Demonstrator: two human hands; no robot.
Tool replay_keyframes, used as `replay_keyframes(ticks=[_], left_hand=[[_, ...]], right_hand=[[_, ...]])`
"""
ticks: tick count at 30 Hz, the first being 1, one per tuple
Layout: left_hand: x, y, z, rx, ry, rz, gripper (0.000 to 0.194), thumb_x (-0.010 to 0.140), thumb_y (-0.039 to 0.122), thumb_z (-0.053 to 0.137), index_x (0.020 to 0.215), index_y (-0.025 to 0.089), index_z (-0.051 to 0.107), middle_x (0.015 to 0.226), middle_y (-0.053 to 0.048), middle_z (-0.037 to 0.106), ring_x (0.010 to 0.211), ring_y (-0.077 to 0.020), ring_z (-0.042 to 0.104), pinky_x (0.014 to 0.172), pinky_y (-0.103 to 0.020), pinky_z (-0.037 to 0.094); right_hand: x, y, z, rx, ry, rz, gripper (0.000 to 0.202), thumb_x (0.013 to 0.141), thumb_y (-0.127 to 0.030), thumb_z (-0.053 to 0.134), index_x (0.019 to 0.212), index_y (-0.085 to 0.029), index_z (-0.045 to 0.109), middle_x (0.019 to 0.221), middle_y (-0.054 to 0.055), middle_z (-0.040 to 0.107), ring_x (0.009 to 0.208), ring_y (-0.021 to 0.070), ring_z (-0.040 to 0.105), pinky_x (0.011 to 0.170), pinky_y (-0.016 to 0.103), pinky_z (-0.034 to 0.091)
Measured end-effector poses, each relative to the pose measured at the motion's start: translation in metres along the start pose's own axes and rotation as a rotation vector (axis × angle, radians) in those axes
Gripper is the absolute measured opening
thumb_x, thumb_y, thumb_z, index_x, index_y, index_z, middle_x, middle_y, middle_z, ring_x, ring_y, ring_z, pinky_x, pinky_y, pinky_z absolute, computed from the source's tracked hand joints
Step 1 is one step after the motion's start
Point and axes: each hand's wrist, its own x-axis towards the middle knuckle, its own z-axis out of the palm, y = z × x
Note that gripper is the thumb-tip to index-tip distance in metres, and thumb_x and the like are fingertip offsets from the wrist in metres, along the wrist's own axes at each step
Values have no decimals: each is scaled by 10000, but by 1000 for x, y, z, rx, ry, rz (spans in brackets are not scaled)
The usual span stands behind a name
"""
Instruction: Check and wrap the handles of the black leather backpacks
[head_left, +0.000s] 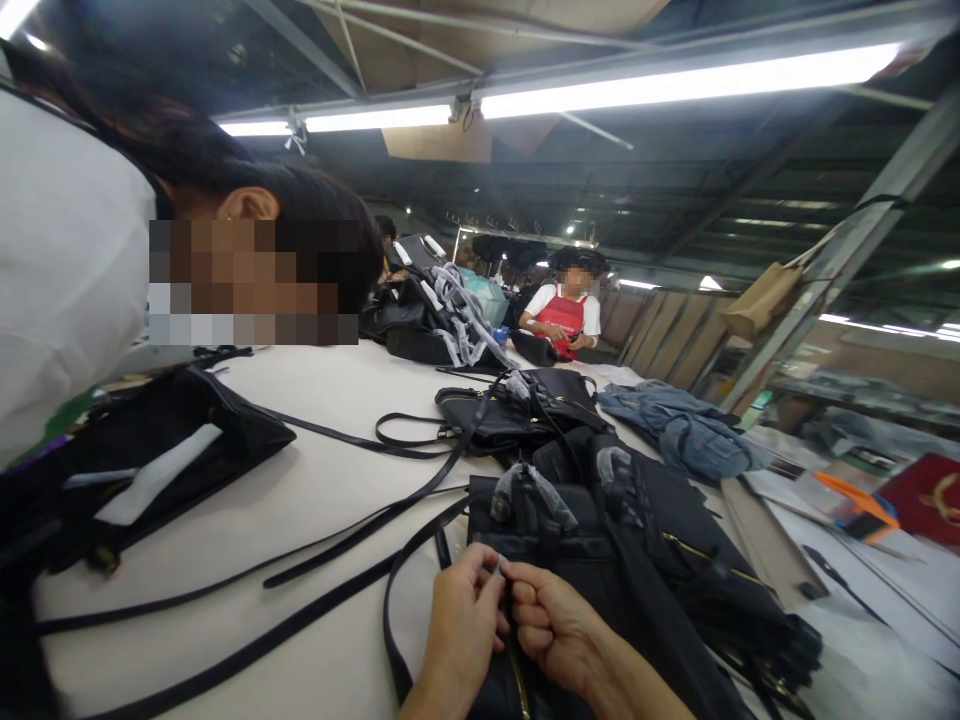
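Observation:
My left hand and my right hand meet fingertip to fingertip over a black bag. Thumb and forefinger of each hand are pinched together. A small pale, shiny bit shows between the fingertips, too small to name. Below the hands a gold zipper runs down the black material. Clear plastic wrap covers a part near the bag's top. Beside my left wrist a black strap curves down onto the table.
More black bags lie beyond and to the right on the pale table. Long straps cross it. At left, a person in a white top leans over another black bag. Denim cloth lies right; a red-aproned person stands behind.

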Motion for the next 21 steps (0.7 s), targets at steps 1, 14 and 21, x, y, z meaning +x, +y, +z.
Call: replay_keyframes(ticks=[1,14,21], left_hand=[[0,0,-1,14,-5,21,121,833,234,451,853,183,558,521,67,498,389,-85,496,332,-148,364],[5,-2,-5,-90,-124,-37,319,784,364,560,996,228,363,582,90,540,373,-112,546,327,-171,389],[14,-33,-23,-239,-71,-72,559,718,680,612,999,222,458,564,84,528,322,-50,375,330,-169,239]], right_hand=[[0,-1,-1,-5,-14,5,515,1001,-177,303,491,-177,371,342,-126,247,247,-5,140,269,98,81],[15,8,-8,-318,-74,-202,359,849,-301,595,561,-203,405,342,-135,298,274,9,138,317,146,45],[16,-2,-41,-579,-286,-238,460,569,-601,706,512,-155,606,392,-11,504,342,58,392,370,189,285]])
